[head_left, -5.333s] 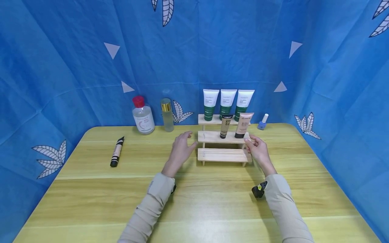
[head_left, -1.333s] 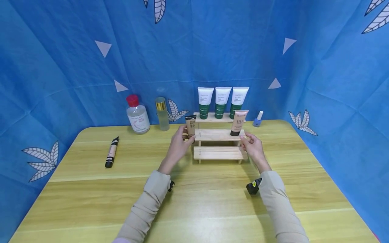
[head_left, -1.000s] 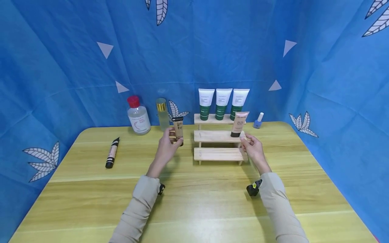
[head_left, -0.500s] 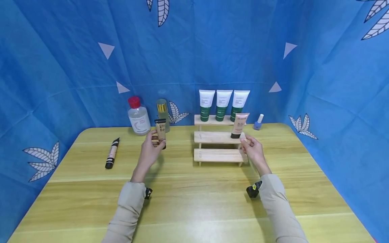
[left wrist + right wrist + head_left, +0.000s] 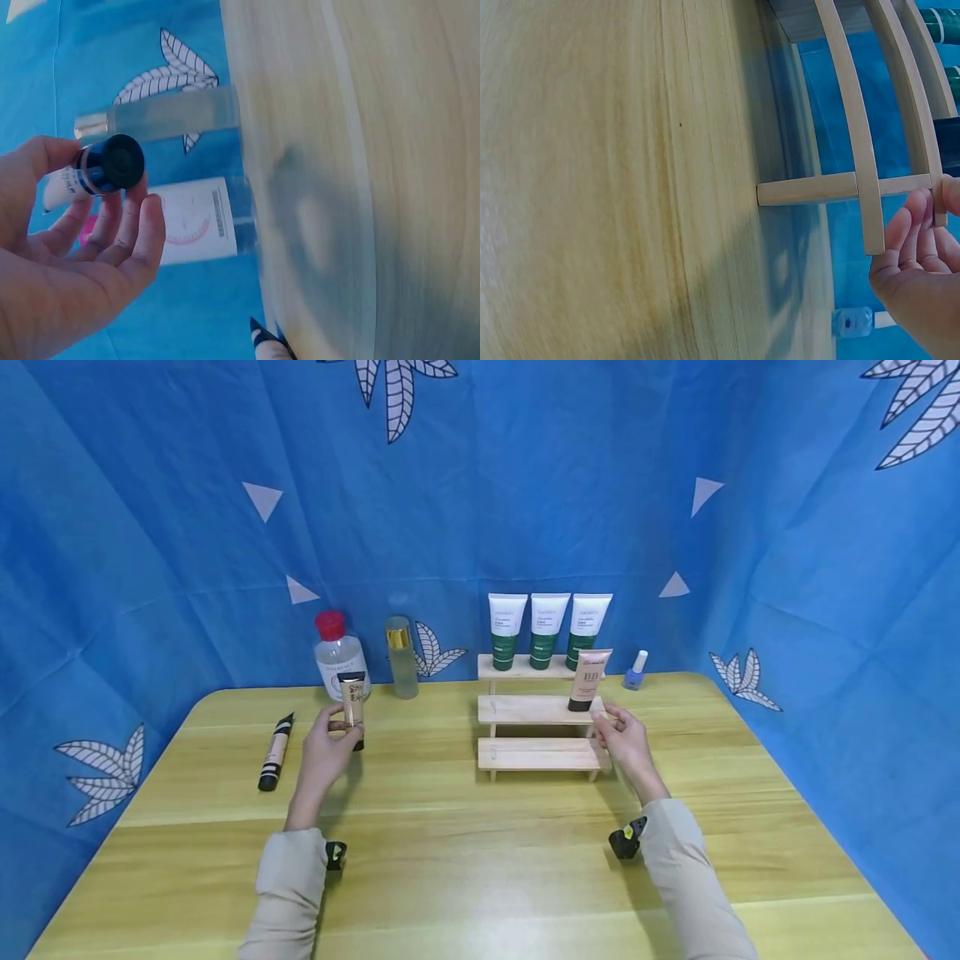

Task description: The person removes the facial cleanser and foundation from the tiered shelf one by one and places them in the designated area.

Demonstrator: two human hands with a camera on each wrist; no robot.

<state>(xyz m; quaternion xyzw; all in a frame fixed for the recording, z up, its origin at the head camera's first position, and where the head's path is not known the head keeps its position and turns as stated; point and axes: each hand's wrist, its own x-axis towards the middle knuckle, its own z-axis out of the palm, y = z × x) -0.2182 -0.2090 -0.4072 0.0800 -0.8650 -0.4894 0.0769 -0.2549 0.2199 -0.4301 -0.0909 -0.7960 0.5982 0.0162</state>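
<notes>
My left hand point(image 5: 324, 760) pinches a small gold tube with black ends point(image 5: 352, 700), held upright above the table in front of the red-capped bottle point(image 5: 341, 662). The left wrist view shows the tube's dark cap point(image 5: 121, 161) between thumb and fingers. My right hand point(image 5: 626, 747) grips the right end of the middle step of a three-step wooden rack point(image 5: 525, 710), its thumb over the edge and fingers beneath in the right wrist view. On that step stands a pink BB cream tube point(image 5: 590, 679). White-and-green tubes point(image 5: 550, 631) line the top step.
A gold-capped bottle point(image 5: 403, 664) stands right of the red-capped one. Another tube with black ends point(image 5: 276, 753) lies at the table's left. Blue nail polish point(image 5: 634, 672) stands right of the rack. Blue cloth point(image 5: 420, 510) hangs behind the table.
My left hand has taken the gold tube off the middle step and carried it left, past the gold-capped bottle. My right hand stays at the rack's right end.
</notes>
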